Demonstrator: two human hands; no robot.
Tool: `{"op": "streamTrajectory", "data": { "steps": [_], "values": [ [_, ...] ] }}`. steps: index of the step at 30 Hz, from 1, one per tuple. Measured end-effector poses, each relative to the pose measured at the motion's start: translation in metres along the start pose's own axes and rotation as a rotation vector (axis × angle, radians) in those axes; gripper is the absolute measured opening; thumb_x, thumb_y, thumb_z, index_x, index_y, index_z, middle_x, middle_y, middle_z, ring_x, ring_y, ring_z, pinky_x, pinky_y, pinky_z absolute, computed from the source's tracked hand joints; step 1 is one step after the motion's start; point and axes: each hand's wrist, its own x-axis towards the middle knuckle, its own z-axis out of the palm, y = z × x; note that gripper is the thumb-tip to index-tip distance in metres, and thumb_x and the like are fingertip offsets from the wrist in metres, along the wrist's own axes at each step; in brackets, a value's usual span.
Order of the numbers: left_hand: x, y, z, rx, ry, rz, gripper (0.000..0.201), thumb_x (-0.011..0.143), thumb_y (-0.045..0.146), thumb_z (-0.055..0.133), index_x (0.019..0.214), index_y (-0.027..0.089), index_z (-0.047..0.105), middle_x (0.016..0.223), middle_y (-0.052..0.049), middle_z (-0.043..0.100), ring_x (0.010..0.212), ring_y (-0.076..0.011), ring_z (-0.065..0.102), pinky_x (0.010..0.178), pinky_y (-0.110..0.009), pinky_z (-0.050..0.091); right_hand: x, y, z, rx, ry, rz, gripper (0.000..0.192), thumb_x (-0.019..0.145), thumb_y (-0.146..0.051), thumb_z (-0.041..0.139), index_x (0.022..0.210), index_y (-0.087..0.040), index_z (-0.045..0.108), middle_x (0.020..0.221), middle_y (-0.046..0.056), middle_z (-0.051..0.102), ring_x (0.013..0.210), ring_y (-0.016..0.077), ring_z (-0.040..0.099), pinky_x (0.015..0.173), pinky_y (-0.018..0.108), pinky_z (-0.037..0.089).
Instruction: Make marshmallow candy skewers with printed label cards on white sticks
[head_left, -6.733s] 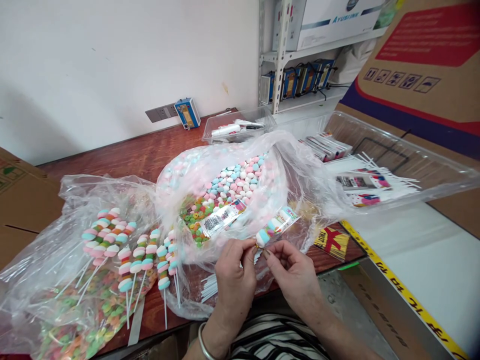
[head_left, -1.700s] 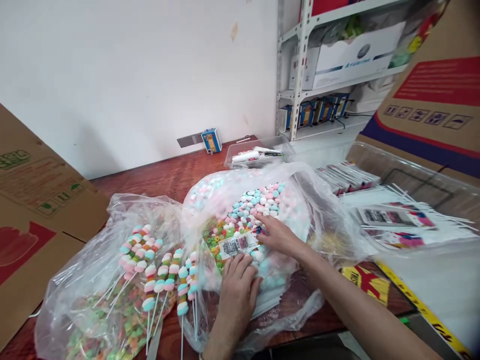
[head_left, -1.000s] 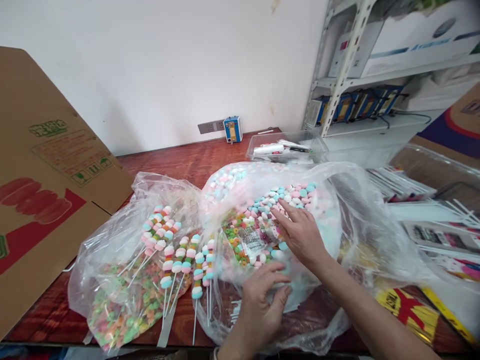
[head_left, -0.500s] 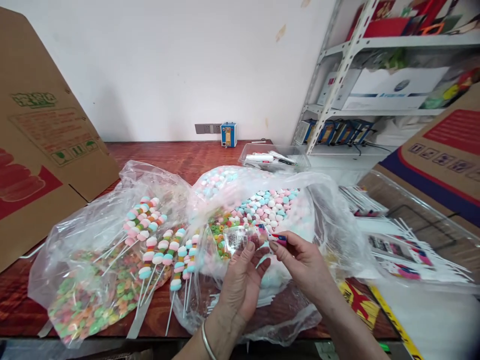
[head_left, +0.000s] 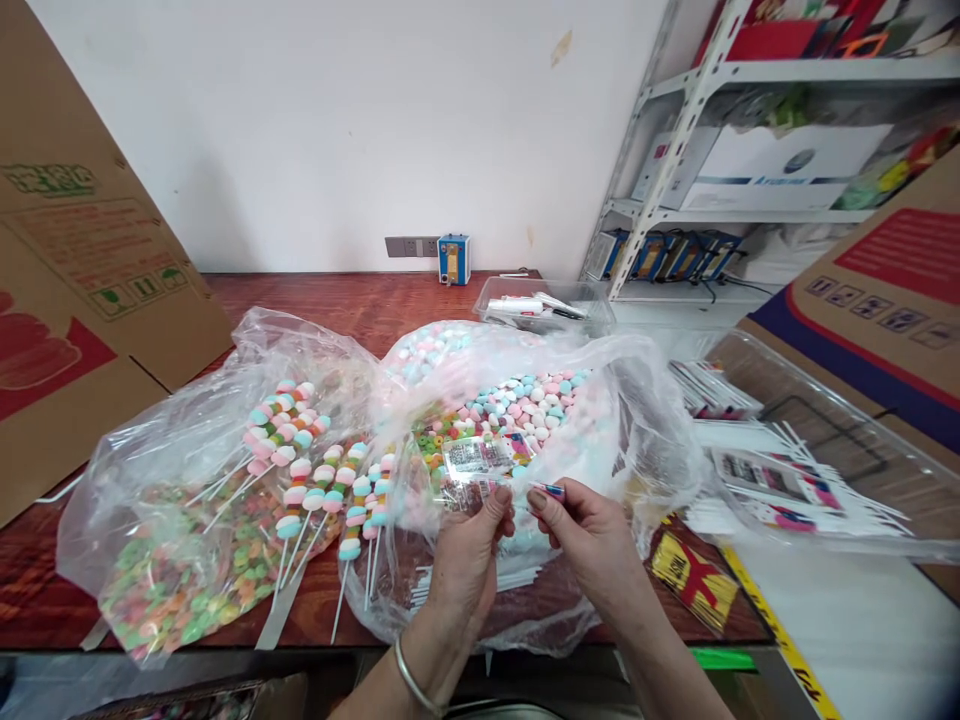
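My left hand (head_left: pixel 469 550) is closed in a pinch, thumb against fingers, on the edge of a clear printed plastic wrapper (head_left: pixel 478 456). My right hand (head_left: pixel 589 535) pinches a blue-and-red printed end of wrapper, a short way to the right. Whether both hands hold the same wrapper is hard to tell. Behind the fingers, an open clear bag (head_left: pixel 630 350) holds pink, blue and white marshmallows (head_left: pixel 536 405) and green and orange gummy rings (head_left: pixel 431 445). White sticks (head_left: pixel 480 588) lie under the hands, seen through plastic.
Several marshmallow-and-gummy skewers (head_left: pixel 300 495) lie left, beside a bag of gummy rings (head_left: pixel 187 570). Cardboard boxes (head_left: pixel 97 240) flank both sides. To the right, a clear tray (head_left: pixel 885 545) holds sticks and printed wrappers. A plastic bin (head_left: pixel 592 300) stands behind; shelves (head_left: pixel 679 150) rise at the right.
My hands have drawn slightly lower, with thumbs facing each other and fingers curled tighter. More of the printed wrapper shows above them. The whole view has shifted a little.
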Motion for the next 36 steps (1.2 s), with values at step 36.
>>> {"op": "streamTrajectory", "data": {
  "steps": [36],
  "values": [
    [0.016, 0.002, -0.011, -0.345, -0.048, -0.273, 0.025, 0.071, 0.033, 0.081, 0.08, 0.018, 0.064, 0.075, 0.003, 0.065, 0.055, -0.0049, 0.055, 0.053, -0.018, 0.048, -0.026, -0.03, 0.0, -0.156, 0.123, -0.425, 0.018, 0.091, -0.031, 0.058, 0.107, -0.03, 0.067, 0.113, 0.008, 0.065, 0.108, 0.0259, 0.061, 0.091, 0.04, 0.052]
  ]
}}
